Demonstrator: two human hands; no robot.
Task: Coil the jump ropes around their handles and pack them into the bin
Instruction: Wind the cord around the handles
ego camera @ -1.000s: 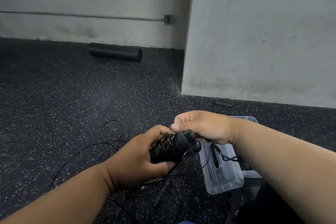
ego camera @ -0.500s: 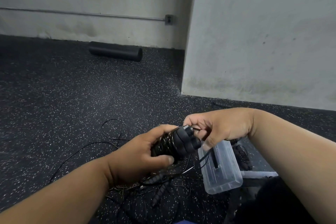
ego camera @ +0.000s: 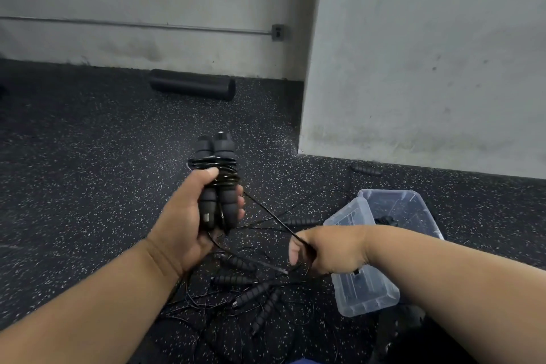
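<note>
My left hand grips a pair of black jump rope handles held upright side by side, with thin black cord coiled around their upper half. From the coil a taut length of cord runs down and right into my right hand, which is closed on it. Below my hands, several more black handles and tangled cords lie on the floor. The clear plastic bin sits at the right, partly behind my right forearm, with something dark inside.
A clear plastic lid leans against the bin's near side. A lone black handle lies by the wall's foot. A black foam roller rests against the far wall. The floor is black speckled rubber; a grey wall corner juts out.
My left hand has lifted and turned the handles upright. My right hand has left the handle ends, dropped down and right, and now pulls the cord taut.
</note>
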